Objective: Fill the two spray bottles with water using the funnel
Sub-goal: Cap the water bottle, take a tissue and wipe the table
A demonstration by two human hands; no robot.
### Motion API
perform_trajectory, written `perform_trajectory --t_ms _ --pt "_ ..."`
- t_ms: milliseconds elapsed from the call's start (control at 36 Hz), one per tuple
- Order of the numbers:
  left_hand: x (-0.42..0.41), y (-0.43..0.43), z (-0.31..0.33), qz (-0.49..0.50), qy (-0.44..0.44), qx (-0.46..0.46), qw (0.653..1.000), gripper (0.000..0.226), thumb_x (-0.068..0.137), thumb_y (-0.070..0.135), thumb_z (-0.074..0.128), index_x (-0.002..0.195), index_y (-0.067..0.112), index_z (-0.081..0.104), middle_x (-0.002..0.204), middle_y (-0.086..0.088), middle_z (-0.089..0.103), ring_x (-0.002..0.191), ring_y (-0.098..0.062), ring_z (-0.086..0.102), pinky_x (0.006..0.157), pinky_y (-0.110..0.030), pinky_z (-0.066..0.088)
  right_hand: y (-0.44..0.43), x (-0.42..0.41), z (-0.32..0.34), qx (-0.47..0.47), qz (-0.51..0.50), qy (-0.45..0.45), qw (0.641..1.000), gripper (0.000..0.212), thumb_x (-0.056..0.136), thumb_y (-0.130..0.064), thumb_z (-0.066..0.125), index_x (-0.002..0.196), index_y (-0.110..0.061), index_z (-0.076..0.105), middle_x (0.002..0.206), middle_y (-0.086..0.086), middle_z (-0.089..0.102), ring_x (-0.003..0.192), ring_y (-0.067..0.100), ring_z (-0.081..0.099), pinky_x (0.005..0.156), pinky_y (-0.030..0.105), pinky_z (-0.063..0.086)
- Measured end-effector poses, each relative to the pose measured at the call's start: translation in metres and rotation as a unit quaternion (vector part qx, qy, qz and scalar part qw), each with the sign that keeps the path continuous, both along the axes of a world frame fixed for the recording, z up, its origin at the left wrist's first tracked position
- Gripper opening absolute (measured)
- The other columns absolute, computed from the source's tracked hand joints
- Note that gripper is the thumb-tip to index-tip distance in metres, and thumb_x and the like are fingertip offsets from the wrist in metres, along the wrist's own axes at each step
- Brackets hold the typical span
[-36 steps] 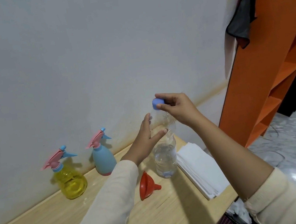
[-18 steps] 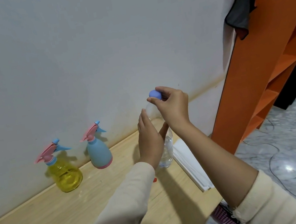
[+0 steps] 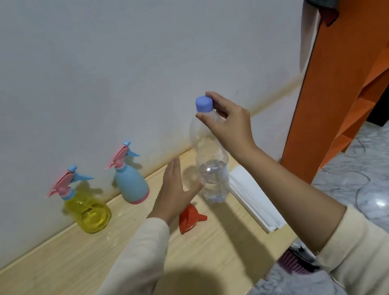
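Risk: water bottle (image 3: pixel 213 169) is tall, part full and unbraced, so twisting the cap (image 3: pixel 204 103) could tip it on the bench (image 3: pixel 57 284).
Right hand (image 3: pixel 229 121): fingers pinch the cap.
Left hand (image 3: pixel 175 191): fingers straight, holding nothing, just beside the bottle.
Funnel (image 3: pixel 189 218) lies near.
Yellow spray bottle (image 3: pixel 89 212) and blue spray bottle (image 3: pixel 131 182) stand at the wall, heads on.

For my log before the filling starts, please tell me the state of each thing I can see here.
water bottle: upright, capped, partly full.
cap: on the water bottle, pinched by the right hand.
left hand: open, beside the water bottle.
yellow spray bottle: upright, spray head on.
blue spray bottle: upright, spray head on.
funnel: lying on its side.
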State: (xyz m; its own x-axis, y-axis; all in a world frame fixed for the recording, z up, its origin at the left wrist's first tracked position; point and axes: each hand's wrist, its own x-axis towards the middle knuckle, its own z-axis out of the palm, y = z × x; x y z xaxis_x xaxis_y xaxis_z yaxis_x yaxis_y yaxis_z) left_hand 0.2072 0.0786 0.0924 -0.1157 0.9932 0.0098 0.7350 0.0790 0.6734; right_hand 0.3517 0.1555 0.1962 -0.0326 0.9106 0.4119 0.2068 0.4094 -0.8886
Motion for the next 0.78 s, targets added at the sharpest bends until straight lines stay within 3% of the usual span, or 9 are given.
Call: perform_trajectory --t_ms 111,194,306,417,500,528,667,778 --pt "-0.024 -0.013 -0.040 -0.084 0.086 -0.142 0.982 0.105 0.080 0.056 0.066 0.153 0.023 -0.001 0.161 0.003 -0.003 0.148 -0.016 0.000 0.117 -0.036 0.015 -0.003 0.005 -0.019 0.029 0.027 -0.062 0.997 0.063 0.084 -0.026 0.069 0.140 -0.023 0.042 0.132 -0.013 0.053 0.118 -0.005 0.044 0.101 0.009 0.032" --pt "-0.037 -0.013 -0.062 -0.128 0.126 -0.189 0.965 0.115 0.067 0.067 0.068 0.152 0.031 -0.002 0.161 0.004 -0.003 0.148 -0.020 0.002 0.118 -0.043 0.020 -0.004 0.009 -0.031 0.013 0.029 -0.092 0.995 0.071 0.083 -0.033 0.070 0.144 -0.020 0.035 0.144 -0.005 0.045 0.131 0.007 0.040 0.105 0.016 0.029" --pt "-0.043 -0.006 -0.074 -0.187 0.162 -0.209 0.946 0.112 0.071 0.056 0.072 0.152 0.026 0.002 0.160 0.000 0.001 0.147 -0.023 0.004 0.118 -0.041 0.019 -0.006 0.011 -0.052 -0.055 0.054 -0.060 0.995 0.093 0.077 -0.035 0.076 0.149 -0.024 0.018 0.154 -0.004 0.029 0.139 0.007 0.029 0.111 0.024 0.027" --pt "-0.045 0.002 -0.078 -0.183 0.125 -0.178 0.959 0.094 0.074 0.040 0.073 0.149 0.024 0.019 0.148 0.005 0.027 0.130 -0.016 0.035 0.102 -0.031 0.041 -0.007 0.014 -0.080 -0.106 0.085 -0.057 0.989 0.110 0.069 -0.033 0.082 0.149 -0.032 0.007 0.155 -0.008 0.023 0.139 0.011 0.030 0.112 0.032 0.032" --pt "-0.046 0.006 -0.079 -0.186 0.095 -0.158 0.965 0.084 0.070 0.037 0.075 0.141 0.021 0.032 0.134 0.008 0.036 0.118 -0.014 0.043 0.093 -0.030 0.046 -0.007 0.015 -0.095 -0.141 0.071 -0.069 0.985 0.105 0.066 -0.032 0.084 0.145 -0.034 0.015 0.144 -0.005 0.042 0.131 0.006 0.040 0.099 0.014 0.034" --pt "-0.046 0.007 -0.081 -0.184 0.084 -0.149 0.968 0.082 0.069 0.037 0.076 0.137 0.020 0.035 0.128 0.008 0.038 0.114 -0.014 0.045 0.092 -0.029 0.046 -0.006 0.014 -0.098 -0.147 0.065 -0.071 0.984 0.100 0.066 -0.031 0.085 0.143 -0.032 0.022 0.139 -0.005 0.047 0.129 0.007 0.043 0.097 0.014 0.034" --pt "-0.048 0.010 -0.079 -0.129 0.022 -0.136 0.982 0.071 0.070 0.034 0.079 0.126 0.021 0.037 0.113 0.005 0.047 0.099 -0.012 0.051 0.083 -0.027 0.048 -0.002 0.010 -0.103 -0.134 0.015 -0.100 0.986 0.071 0.061 -0.041 0.085 0.120 -0.024 0.049 0.116 -0.016 0.055 0.114 0.009 0.053 0.097 0.038 0.048" --pt "-0.050 0.016 -0.078 -0.094 -0.001 -0.123 0.988 0.072 0.071 0.033 0.079 0.128 0.017 0.038 0.114 0.003 0.049 0.097 -0.014 0.053 0.080 -0.026 0.045 0.003 0.009 -0.105 -0.134 -0.017 -0.096 0.986 0.067 0.054 -0.046 0.086 0.108 -0.024 0.054 0.107 -0.015 0.061 0.103 0.009 0.058 0.088 0.042 0.053"
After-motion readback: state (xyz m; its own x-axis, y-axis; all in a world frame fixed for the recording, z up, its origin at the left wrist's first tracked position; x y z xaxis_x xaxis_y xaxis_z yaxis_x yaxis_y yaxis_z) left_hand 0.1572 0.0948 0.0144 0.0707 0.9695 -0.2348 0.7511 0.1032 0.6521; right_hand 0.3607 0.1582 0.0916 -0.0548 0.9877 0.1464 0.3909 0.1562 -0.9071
